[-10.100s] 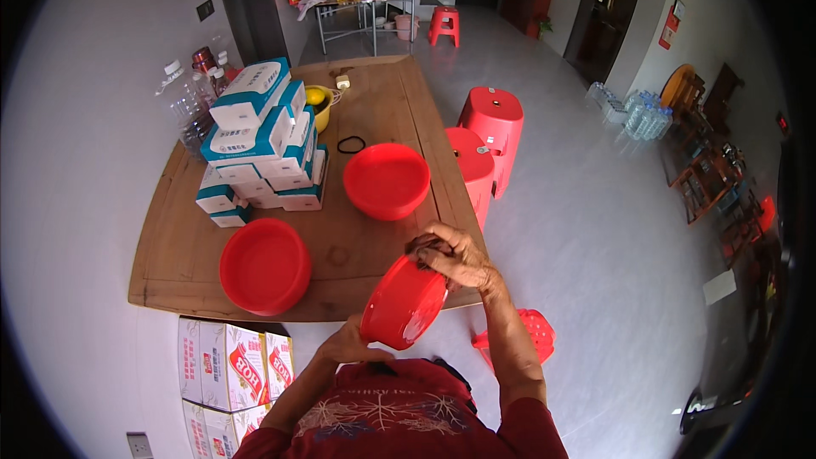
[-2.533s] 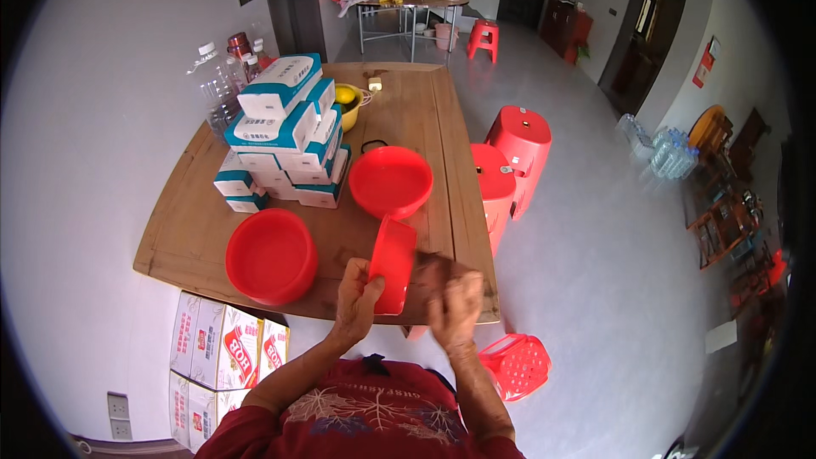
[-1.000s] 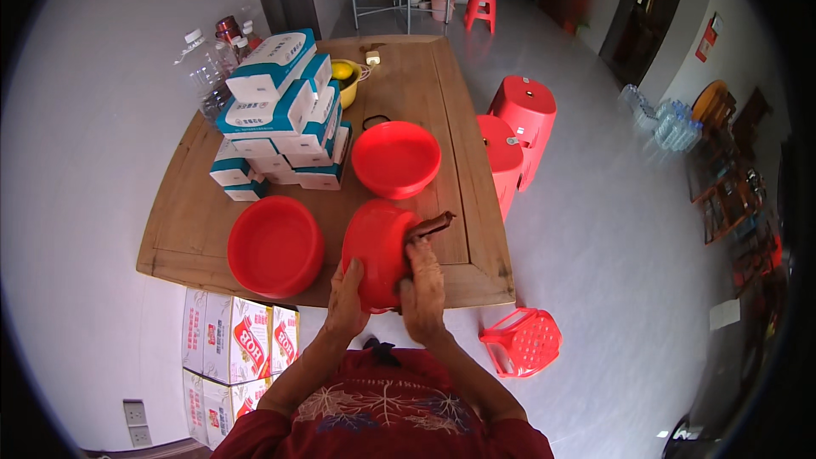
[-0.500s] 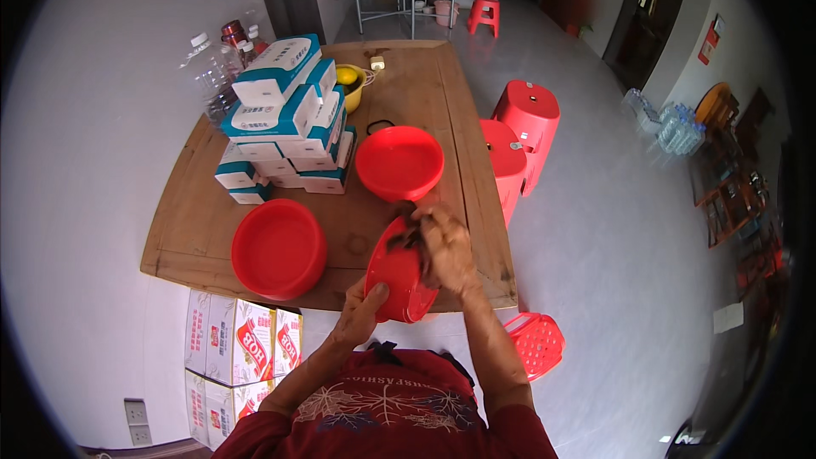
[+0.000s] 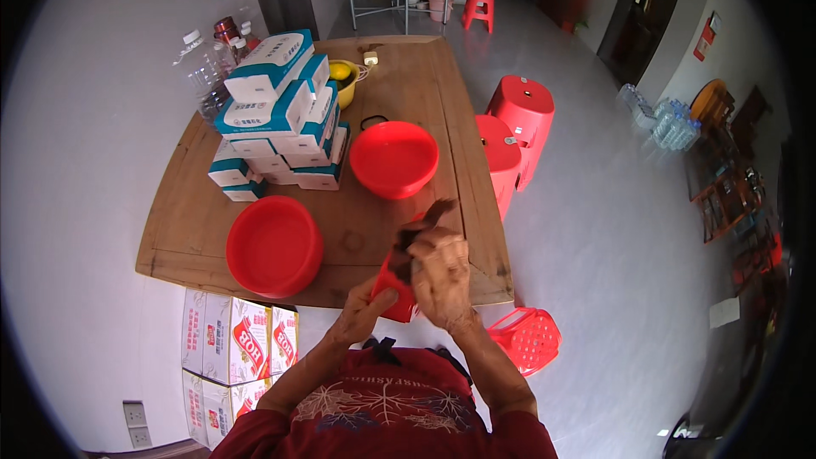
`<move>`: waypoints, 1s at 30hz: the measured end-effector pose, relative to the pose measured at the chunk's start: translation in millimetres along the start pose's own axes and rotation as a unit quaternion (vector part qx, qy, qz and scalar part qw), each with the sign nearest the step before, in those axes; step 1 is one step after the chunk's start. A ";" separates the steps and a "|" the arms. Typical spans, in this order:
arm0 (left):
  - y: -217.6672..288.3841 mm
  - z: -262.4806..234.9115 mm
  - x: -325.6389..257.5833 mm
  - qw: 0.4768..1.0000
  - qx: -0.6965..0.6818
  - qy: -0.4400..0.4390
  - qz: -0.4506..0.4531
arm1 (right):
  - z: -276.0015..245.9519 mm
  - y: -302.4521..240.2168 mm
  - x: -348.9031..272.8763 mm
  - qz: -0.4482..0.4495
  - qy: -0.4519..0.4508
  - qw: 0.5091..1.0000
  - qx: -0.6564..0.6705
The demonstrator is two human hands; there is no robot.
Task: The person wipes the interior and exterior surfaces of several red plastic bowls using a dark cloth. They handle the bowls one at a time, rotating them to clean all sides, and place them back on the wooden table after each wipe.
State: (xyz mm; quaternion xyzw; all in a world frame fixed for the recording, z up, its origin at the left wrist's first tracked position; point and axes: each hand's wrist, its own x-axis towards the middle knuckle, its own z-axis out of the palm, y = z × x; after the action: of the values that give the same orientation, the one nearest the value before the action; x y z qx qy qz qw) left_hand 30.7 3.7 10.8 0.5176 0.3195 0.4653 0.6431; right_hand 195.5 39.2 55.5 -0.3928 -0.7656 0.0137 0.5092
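Tilted edge-on since prev frame: red bowl (image 5: pixel 395 289), gripped by left hand (image 5: pixel 367 302); right hand (image 5: pixel 440 276) fingers pressing dark cloth (image 5: pixel 422 225) on it

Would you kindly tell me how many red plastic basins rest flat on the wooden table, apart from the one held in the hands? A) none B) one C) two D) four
C: one red plastic basin sits near the wooden table's front edge and another by the stack of white-and-teal boxes, while the left hand and right hand hold a third.
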 end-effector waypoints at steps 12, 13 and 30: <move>-15.6 -29.7 -10.7 0.998 -0.011 -0.067 0.000 | -11.2 54.0 18.5 0.257 -0.161 0.882 0.361; -16.3 -31.7 -12.1 0.997 -0.027 -0.068 0.005 | -7.6 55.7 20.4 0.289 -0.162 0.844 0.423; 21.0 -18.1 -6.8 0.972 0.230 0.024 0.044 | -8.8 -36.3 26.1 -0.128 -0.118 0.985 -0.024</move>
State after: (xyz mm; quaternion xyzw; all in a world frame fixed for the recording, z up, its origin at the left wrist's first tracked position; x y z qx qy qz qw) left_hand 6.5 4.6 25.8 0.6540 0.4104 0.4194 0.4774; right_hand 176.7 26.9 95.1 -0.2997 -0.8642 -0.0236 0.4034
